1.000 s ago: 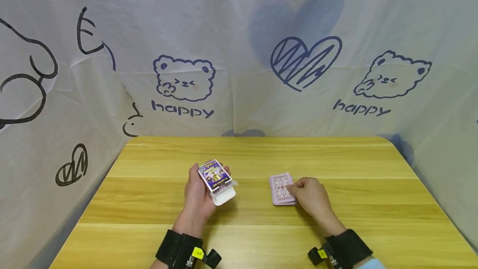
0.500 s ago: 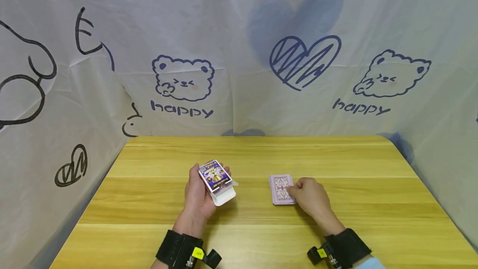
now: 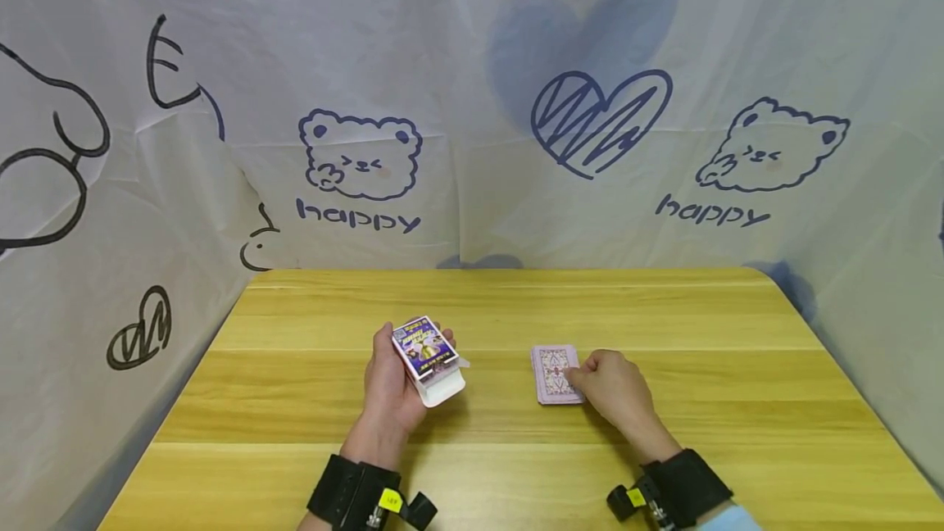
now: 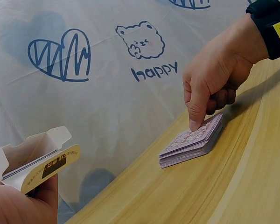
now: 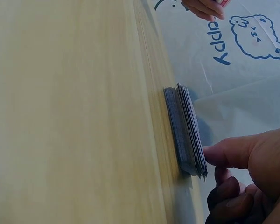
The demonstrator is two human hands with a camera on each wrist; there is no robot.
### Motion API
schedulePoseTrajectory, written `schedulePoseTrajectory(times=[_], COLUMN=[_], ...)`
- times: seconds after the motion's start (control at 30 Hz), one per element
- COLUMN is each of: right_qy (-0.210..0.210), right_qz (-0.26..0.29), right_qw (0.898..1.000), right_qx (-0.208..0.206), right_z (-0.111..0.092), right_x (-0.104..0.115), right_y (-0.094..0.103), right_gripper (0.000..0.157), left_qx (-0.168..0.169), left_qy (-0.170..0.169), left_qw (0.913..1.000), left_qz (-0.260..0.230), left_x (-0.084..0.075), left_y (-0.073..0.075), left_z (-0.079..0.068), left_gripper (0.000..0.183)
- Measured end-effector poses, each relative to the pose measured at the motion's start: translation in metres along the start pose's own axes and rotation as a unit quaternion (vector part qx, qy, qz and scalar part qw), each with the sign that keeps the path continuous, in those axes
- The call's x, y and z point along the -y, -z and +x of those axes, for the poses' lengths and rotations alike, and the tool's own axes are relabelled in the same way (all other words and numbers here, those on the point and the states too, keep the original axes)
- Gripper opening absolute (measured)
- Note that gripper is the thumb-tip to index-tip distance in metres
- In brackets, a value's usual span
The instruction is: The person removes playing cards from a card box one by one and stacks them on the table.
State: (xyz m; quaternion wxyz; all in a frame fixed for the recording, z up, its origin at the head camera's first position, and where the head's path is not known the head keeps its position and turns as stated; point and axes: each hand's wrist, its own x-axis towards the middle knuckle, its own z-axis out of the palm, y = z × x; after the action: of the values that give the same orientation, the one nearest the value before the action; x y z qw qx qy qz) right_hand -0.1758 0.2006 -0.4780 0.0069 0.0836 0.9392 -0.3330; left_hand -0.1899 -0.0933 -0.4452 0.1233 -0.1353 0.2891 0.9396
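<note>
A purple-fronted playing card box (image 3: 426, 347) lies in my left hand (image 3: 387, 383), gripped between thumb and fingers. Its white end flap (image 3: 442, 388) hangs open toward me, and pale layered edges show inside the mouth in the left wrist view. To the right, a stack of playing cards (image 3: 555, 374) rests on the table, patterned pink backs up. My right hand (image 3: 615, 388) is at its right edge. The left wrist view shows the thumb (image 4: 197, 114) on the top card, other fingers curled beside the stack. The upper part of the stack sits slightly offset from the lower.
The wood-grain table (image 3: 487, 482) has a rounded far edge against a pale cloth backdrop (image 3: 487, 203) with bear and heart drawings. Black straps with small cameras, including the left wristband (image 3: 354, 490), circle both wrists.
</note>
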Motion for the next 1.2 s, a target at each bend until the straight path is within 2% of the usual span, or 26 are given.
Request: schedulePoseTrajectory(times=[0.17, 0.27, 0.47, 0.7, 0.93, 1.1, 1.2], right_qy=[0.0, 0.0, 0.014, 0.055, 0.09, 0.071, 0.046], right_qz=[0.01, 0.025, 0.112, 0.201, 0.263, 0.318, 0.336], right_qw=[1.0, 1.0, 0.994, 0.978, 0.959, 0.939, 0.932], right_qx=[0.002, -0.007, -0.018, 0.017, 0.047, 0.107, 0.125], right_z=[0.001, 0.001, -0.008, -0.027, -0.043, -0.05, -0.051], right_x=[-0.001, 0.0, 0.019, 0.057, 0.083, 0.094, 0.096], right_y=[-0.001, 0.0, 0.002, -0.002, -0.013, -0.024, -0.03], right_gripper=[0.027, 0.027, 0.027, 0.026, 0.02, 0.018, 0.022], left_qx=[0.006, 0.008, 0.011, 0.012, 0.016, 0.014, 0.025], left_qy=[-0.012, -0.005, -0.002, 0.002, 0.008, 0.005, 0.005], left_qw=[0.9999, 1.0, 0.9999, 0.9997, 0.9996, 0.9994, 0.9993], left_qz=[-0.002, 0.0, 0.011, 0.02, 0.024, 0.032, 0.028], left_x=[0.001, 0.001, 0.006, 0.015, 0.021, 0.023, 0.024], left_y=[-0.001, -0.001, -0.002, -0.004, -0.006, -0.006, -0.006], left_z=[0.0, 0.0, 0.001, -0.001, -0.002, -0.002, -0.003], left_gripper=[0.061, 0.06, 0.064, 0.064, 0.063, 0.061, 0.062])
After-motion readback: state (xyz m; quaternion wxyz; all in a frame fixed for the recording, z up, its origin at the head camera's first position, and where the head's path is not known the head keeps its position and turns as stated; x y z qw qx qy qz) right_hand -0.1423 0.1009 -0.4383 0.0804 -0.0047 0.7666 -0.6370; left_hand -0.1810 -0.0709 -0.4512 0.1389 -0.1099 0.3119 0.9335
